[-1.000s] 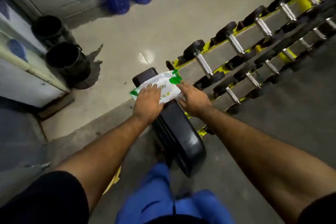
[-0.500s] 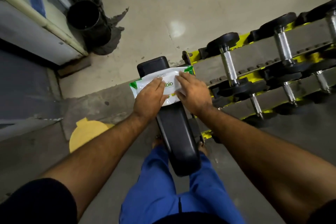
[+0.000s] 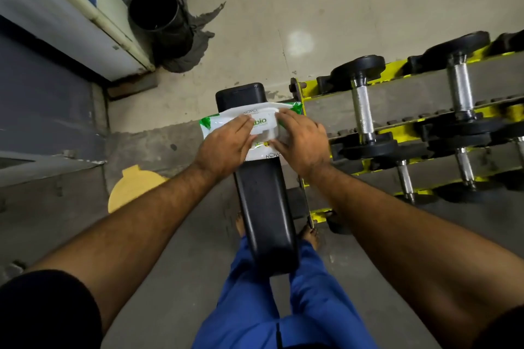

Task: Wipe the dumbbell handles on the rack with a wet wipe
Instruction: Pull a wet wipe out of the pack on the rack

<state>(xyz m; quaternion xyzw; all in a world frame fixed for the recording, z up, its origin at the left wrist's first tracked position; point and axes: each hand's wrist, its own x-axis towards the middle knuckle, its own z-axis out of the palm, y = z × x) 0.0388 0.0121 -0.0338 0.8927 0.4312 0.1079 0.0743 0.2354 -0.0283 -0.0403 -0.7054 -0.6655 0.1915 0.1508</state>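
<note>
Right, from the head view, both hands are down on a wet-wipe pack (image 3: 241,125) lying across the far end of a black padded bench (image 3: 265,207), toward twelve o'clock from the person. The left hand (image 3: 224,147) lies flat on the pack's left half, fingers straight, pressing it steady. The right hand (image 3: 300,142) sits at the flap in the middle, fingers bent around it; whether they have actually pinched the flap, I cannot tell. No wipe shows outside the pack. The dumbbell rack (image 3: 320,110), yellow-edged, runs off toward two and three o'clock, just beside the bench, with chrome dumbbell handles (image 3: 361,110) sitting untouched in their cradles. I'd judge the job barely begun: a wipe has to come out first, then every handle is left to do.
</note>
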